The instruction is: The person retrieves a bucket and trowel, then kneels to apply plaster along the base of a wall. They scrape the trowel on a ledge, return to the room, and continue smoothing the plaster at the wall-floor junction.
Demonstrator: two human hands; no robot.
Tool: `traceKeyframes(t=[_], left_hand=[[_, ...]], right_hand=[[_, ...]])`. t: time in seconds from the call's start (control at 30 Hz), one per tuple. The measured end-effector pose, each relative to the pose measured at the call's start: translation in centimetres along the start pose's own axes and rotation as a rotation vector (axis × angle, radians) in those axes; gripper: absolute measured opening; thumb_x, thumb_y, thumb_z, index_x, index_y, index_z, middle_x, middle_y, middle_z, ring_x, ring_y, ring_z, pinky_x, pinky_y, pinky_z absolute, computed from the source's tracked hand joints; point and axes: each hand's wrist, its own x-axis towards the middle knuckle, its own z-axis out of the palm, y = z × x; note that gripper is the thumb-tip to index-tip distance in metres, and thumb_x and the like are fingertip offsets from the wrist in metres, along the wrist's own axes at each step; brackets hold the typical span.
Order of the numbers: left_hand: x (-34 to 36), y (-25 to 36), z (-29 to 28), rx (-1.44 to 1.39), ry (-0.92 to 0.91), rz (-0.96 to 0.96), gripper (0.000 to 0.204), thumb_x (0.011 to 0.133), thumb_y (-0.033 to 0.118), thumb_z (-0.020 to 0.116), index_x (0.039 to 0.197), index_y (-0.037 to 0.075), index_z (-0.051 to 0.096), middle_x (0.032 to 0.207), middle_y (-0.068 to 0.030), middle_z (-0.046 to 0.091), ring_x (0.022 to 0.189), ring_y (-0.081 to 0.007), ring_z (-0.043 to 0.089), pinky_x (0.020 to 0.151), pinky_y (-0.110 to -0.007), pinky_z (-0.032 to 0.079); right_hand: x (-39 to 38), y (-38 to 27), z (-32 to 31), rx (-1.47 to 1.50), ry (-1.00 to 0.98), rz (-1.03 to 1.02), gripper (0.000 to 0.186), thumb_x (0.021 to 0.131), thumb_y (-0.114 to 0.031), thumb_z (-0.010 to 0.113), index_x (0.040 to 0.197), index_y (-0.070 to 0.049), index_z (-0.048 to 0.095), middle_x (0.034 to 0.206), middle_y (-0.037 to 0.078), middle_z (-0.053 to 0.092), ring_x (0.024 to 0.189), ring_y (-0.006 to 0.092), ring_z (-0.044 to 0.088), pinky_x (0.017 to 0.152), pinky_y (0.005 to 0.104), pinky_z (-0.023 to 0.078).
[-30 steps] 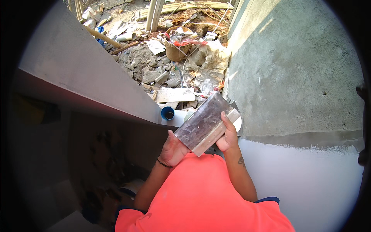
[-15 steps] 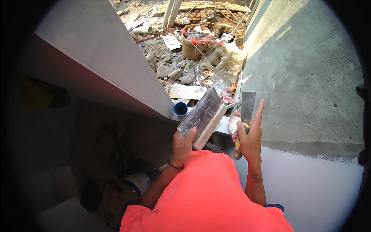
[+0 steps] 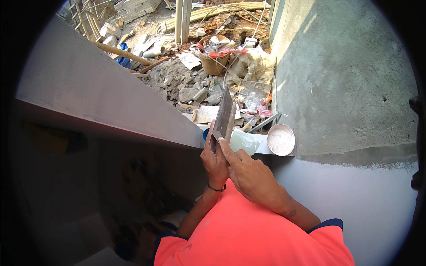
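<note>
My left hand is wrapped round the near part of a steel plastering trowel, held up and tilted nearly edge-on. My right hand has come across to the trowel's near end, its index finger stretched along it and the other fingers curled. The putty knife in that hand is mostly hidden; a small grey corner by the fingertip may be its blade. On the ledge to the right stands a round tub of white paste. A blue cup is partly hidden behind my left hand.
A pale translucent sheet lies on the ledge. Grey plastered wall rises on the right, a smooth white wall on the left. Beyond the opening are rubble, a bucket of rubbish and upright posts.
My right hand has moved left, bringing the putty knife from over the paste tub to the trowel. The trowel has been turned from face-up to nearly edge-on. The view has shifted slightly.
</note>
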Motion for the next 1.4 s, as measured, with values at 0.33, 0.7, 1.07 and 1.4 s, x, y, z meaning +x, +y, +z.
traceKeyframes(t=[0.33, 0.7, 1.07, 1.4], left_hand=[[1.1, 0.1, 3.3, -0.061, -0.061, 0.088, 0.043, 0.108, 0.01, 0.049, 0.149, -0.003, 0.048, 0.135, -0.0168, 0.065, 0.122, -0.0185, 0.062, 0.101, -0.032, 0.048], [2.1, 0.6, 6.2, 0.034, -0.065, 0.036, 0.042, 0.107, 0.006, 0.049, 0.147, -0.005, 0.05, 0.137, -0.019, 0.064, 0.123, -0.0184, 0.061, 0.102, -0.03, 0.047], [-0.3, 0.1, 5.9, 0.701, -0.204, 0.558, 0.039, 0.097, 0.003, 0.057, 0.135, 0.005, 0.064, 0.132, -0.0111, 0.069, 0.125, -0.0271, 0.064, 0.117, -0.055, 0.035], [-0.4, 0.0, 2.0, 0.905, -0.365, 0.638, 0.063, 0.089, 0.008, 0.069, 0.148, 0.011, 0.048, 0.152, -0.0103, 0.05, 0.14, -0.0263, 0.049, 0.122, -0.06, 0.024]], right_hand=[[2.9, 4.6, -2.6, 0.062, 0.336, -0.046, 0.07, 0.091, -0.007, 0.054, 0.157, -0.001, 0.029, 0.096, 0.025, 0.063, 0.088, 0.0442, 0.063, 0.079, 0.0528, 0.051], [5.8, 10.0, -5.6, 0.106, 0.33, -0.128, 0.067, 0.089, -0.007, 0.051, 0.153, 0.004, 0.035, 0.092, 0.031, 0.067, 0.077, 0.0396, 0.07, 0.072, 0.0447, 0.057], [8.8, 18.9, -6.2, 1.333, 0.422, 0.123, 0.049, 0.097, -0.025, 0.07, 0.135, -0.002, 0.05, 0.088, 0.008, 0.068, 0.049, 0.0078, 0.056, 0.045, 0.0236, 0.05], [7.0, 18.5, -3.4, 1.464, 0.496, 0.137, 0.031, 0.089, -0.003, 0.074, 0.114, -0.004, 0.055, 0.078, 0.001, 0.06, 0.056, 0.009, 0.059, 0.049, 0.0256, 0.052]])
